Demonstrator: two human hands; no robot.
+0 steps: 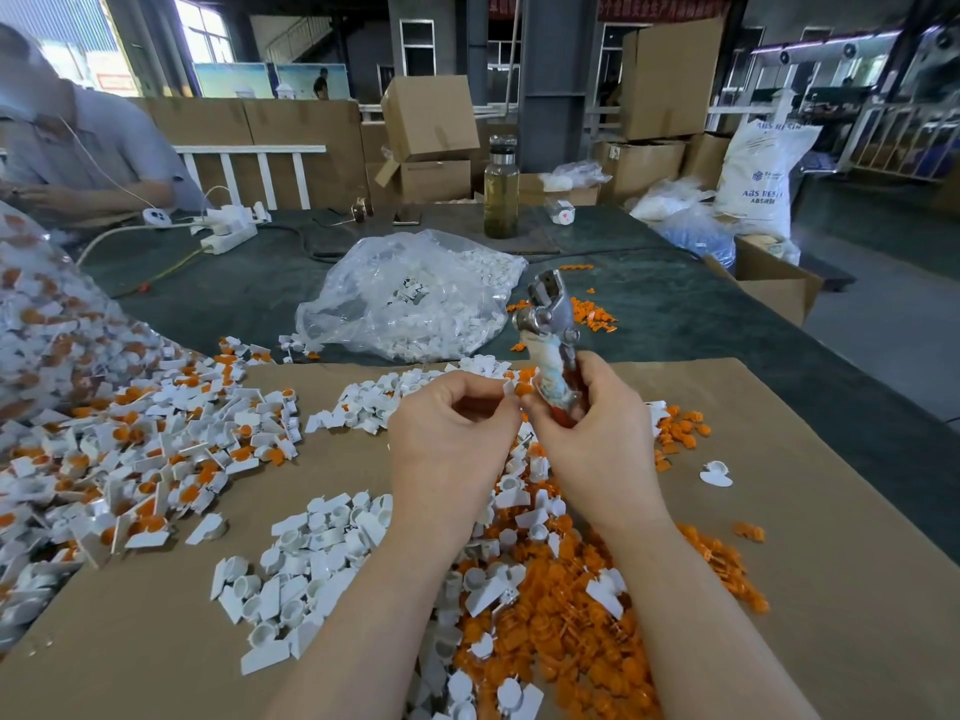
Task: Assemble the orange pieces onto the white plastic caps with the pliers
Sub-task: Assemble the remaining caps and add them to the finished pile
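My left hand [452,433] pinches a small white cap [508,388] between thumb and forefinger, above the brown cardboard sheet [805,537]. My right hand [597,433] grips the wrapped handles of the pliers [550,330], whose metal jaws point up and away. An orange piece [523,390] sits at my right fingertips, touching the white cap. Loose white caps [311,553] lie below my left arm. A heap of orange pieces [582,631] lies between and under my forearms.
Assembled white-and-orange parts [145,449] pile at the left, beside a clear bag of them [47,324]. A plastic bag of white caps [415,298] lies ahead, a glass bottle [501,192] behind it. A person sits at the far left. Cardboard boxes [769,283] stand at right.
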